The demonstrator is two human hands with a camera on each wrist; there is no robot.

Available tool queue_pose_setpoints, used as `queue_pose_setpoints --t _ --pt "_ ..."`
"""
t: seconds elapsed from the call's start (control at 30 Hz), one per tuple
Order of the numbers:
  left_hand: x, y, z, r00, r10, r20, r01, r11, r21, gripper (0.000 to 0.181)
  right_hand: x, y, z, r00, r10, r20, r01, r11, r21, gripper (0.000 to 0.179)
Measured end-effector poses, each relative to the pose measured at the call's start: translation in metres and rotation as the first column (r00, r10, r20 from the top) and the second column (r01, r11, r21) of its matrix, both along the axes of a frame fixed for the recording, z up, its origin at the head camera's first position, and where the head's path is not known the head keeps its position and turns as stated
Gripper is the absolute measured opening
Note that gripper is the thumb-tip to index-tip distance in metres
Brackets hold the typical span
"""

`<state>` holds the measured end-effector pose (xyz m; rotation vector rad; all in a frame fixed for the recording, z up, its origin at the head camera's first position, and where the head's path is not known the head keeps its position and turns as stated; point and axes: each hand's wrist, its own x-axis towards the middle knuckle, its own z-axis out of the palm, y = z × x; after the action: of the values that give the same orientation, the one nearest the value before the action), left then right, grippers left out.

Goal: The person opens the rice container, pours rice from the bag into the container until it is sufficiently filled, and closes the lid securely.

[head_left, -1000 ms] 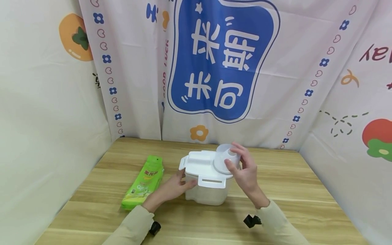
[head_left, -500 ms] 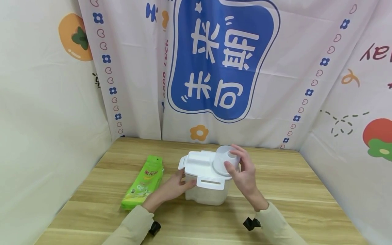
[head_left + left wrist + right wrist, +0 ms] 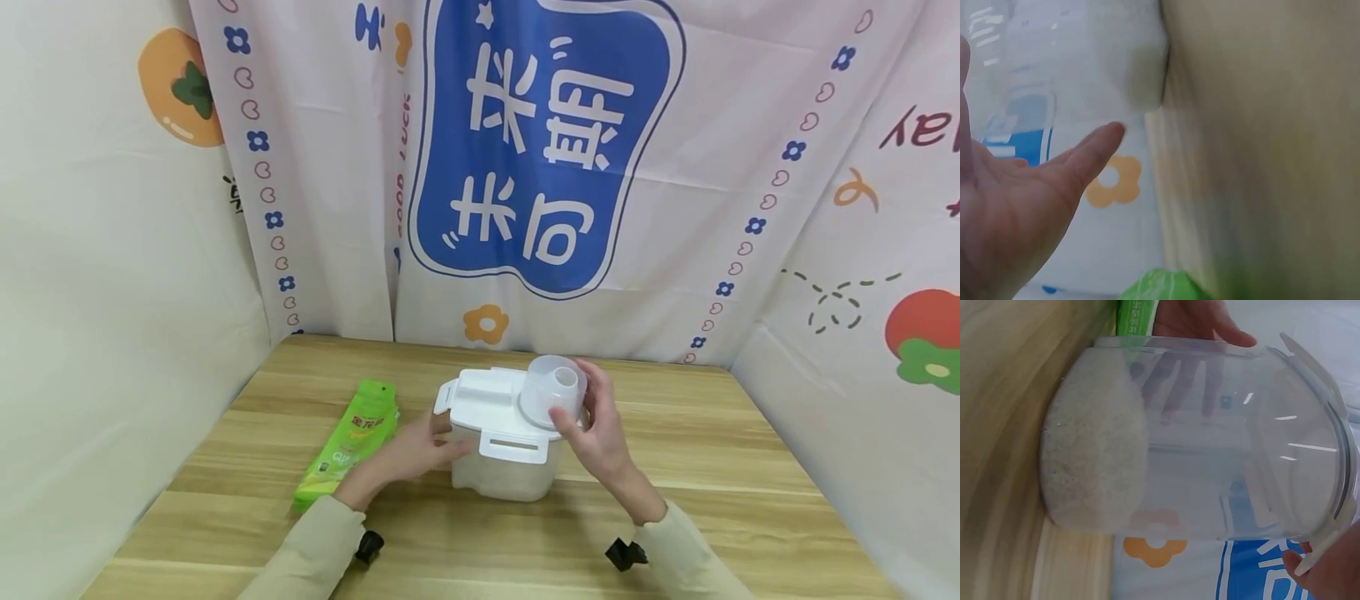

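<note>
A clear rice container (image 3: pixel 1197 444) with a white lid (image 3: pixel 487 402) stands upright on the table; white rice (image 3: pixel 1094 440) fills its lower part. A translucent measuring cup (image 3: pixel 542 392) sits upside down on the lid's right part. My right hand (image 3: pixel 603 433) holds the cup from the right, thumb at the front and fingers round the far side. Beside the container's left wall is my left hand (image 3: pixel 411 450), its fingers extended in the left wrist view, partly behind the container in the head view. White latches (image 3: pixel 513 447) stick out from the lid.
Left of the left hand, a green rice bag (image 3: pixel 352 437) lies flat on the wooden table (image 3: pixel 675 467). A printed cloth (image 3: pixel 337 208) hangs behind the table, and white cloth walls stand at both sides.
My right fingers have shifted from the top of the cup to its far right side. My left hand has drawn slightly leftward from the container, which stays in place.
</note>
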<state>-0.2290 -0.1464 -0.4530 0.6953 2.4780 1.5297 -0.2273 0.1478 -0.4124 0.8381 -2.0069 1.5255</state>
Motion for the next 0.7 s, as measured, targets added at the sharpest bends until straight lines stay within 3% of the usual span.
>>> queue_pose_setpoints --t 0.2,0.37,0.57,0.7 --pt "-0.005 -0.019 0.011 1.000 0.007 0.028 -0.008 0.998 0.060 0.109 0.001 0.005 -0.008 0.999 0.029 0.037 -0.029 1.000 0.008 0.074" --pt "-0.004 -0.025 0.020 0.995 0.042 -0.087 -0.030 0.990 0.140 0.096 0.002 0.008 -0.019 0.994 0.073 0.078 -0.073 0.997 -0.012 0.077" --pt "0.001 -0.016 0.025 0.953 0.104 -0.284 -0.054 0.982 0.180 0.071 0.004 0.011 -0.034 0.989 0.083 0.120 -0.081 0.997 -0.018 0.089" --pt "0.005 -0.007 0.030 0.925 0.122 -0.360 -0.067 0.985 0.161 0.067 0.006 0.010 -0.043 0.981 0.132 0.145 -0.124 0.990 -0.064 0.093"
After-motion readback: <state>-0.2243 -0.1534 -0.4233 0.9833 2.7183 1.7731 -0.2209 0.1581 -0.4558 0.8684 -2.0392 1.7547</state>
